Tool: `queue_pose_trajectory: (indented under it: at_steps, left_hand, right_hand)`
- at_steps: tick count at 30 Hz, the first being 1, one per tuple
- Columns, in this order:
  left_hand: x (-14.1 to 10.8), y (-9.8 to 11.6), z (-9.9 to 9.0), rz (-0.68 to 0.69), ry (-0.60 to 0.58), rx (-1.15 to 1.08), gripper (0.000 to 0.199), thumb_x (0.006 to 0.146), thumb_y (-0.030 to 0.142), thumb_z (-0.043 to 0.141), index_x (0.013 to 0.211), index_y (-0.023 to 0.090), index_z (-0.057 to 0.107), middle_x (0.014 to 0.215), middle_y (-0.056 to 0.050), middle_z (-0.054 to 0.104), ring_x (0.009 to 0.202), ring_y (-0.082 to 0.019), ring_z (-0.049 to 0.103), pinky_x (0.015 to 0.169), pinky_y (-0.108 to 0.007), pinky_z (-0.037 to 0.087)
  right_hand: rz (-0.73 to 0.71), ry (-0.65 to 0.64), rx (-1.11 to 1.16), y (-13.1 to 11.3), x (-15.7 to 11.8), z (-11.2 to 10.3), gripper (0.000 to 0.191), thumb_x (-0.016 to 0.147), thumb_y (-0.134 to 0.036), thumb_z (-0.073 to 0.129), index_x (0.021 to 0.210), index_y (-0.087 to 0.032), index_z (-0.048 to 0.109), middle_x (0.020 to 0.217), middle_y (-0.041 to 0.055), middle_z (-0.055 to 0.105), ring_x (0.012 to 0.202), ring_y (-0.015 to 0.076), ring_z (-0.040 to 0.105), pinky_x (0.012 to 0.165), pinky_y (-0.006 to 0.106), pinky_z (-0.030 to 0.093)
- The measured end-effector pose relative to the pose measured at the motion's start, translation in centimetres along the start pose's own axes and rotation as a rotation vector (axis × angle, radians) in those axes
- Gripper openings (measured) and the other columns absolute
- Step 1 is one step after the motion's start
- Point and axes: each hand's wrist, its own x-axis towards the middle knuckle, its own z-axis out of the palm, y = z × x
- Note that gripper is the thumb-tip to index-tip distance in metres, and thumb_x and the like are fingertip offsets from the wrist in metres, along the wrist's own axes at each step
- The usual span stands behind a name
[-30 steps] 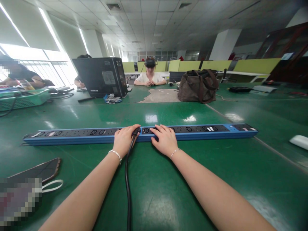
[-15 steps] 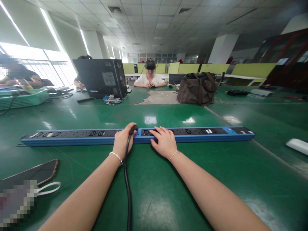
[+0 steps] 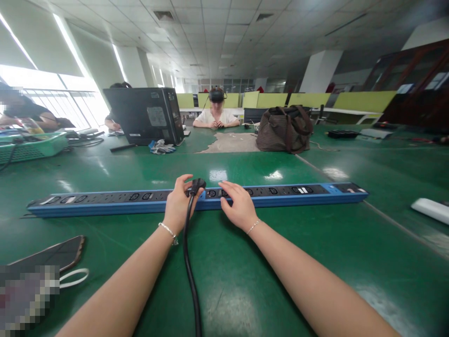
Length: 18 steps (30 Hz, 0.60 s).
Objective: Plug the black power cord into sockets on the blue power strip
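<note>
Green table [image 3: 336, 224] is filling most of the lower view, leaving a wide open gap btwn the power strip [image 3: 210, 204] and the stuff at the back, plus room up front btwn the forearms; a seam is running diagonally past the strip's R end. Strip is lying flat mid-table, long axis running L–R, sockets facing up, both ends reaching well past the hands. Computer case [image 3: 140, 114] is standing back L, bag [image 3: 278, 128] is sitting back R.

R hand [image 3: 240, 206] is spreading loosely over the strip, thumb apart from fingers; can't tell if tips are touching. L hand [image 3: 177, 203] is pinching the plug [image 3: 198, 184] btwn thumb & fingers, above strip's middle. Phone [image 3: 49, 255] is lying front L, apart from strip. Black cord [image 3: 191, 274] is trailing from plug twd the person; plug's other end is hiding, so can't tell if it's in a socket. White labels [image 3: 302, 190] are showing on strip; too small to read.
</note>
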Motion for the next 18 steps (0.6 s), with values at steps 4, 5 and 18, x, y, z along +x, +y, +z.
queue_pose_trajectory:
  at_steps: [4,5,18]
  left_hand:
    - [-0.6,0.9,0.2,0.175,-0.029,0.132,0.028,0.081,0.033,0.054,0.104,0.017,0.049,0.093,-0.01,0.072,0.093,-0.023,0.065,0.092,-0.042,0.043]
    - [-0.8,1.0,0.3,0.237,-0.025,0.179,0.024,0.082,0.031,0.052,0.101,0.017,0.05,0.09,-0.01,0.072,0.093,-0.023,0.065,0.096,-0.044,0.039]
    - [-0.8,-0.8,1.3,0.386,-0.085,0.37,0.044,0.082,0.044,0.053,0.118,0.019,0.049,0.118,-0.011,0.063,0.111,-0.024,0.056,0.102,-0.042,0.032]
  right_hand:
    - [0.009,0.025,0.099,-3.6,-0.1,-1.0,0.047,0.086,-0.04,0.045,0.128,-0.018,0.05,0.119,0.0081,0.061,0.112,0.0193,0.053,0.096,0.032,0.039]
    - [0.085,-0.009,0.103,-4.5,-0.1,-1.2,0.048,0.087,-0.044,0.043,0.127,-0.018,0.05,0.112,0.0081,0.064,0.106,0.0203,0.056,0.092,0.032,0.042]
    - [0.456,-0.206,-0.053,-3.6,2.2,-3.8,0.041,0.082,-0.028,0.041,0.121,-0.017,0.051,0.092,0.0112,0.069,0.084,0.0241,0.065,0.073,0.032,0.046]
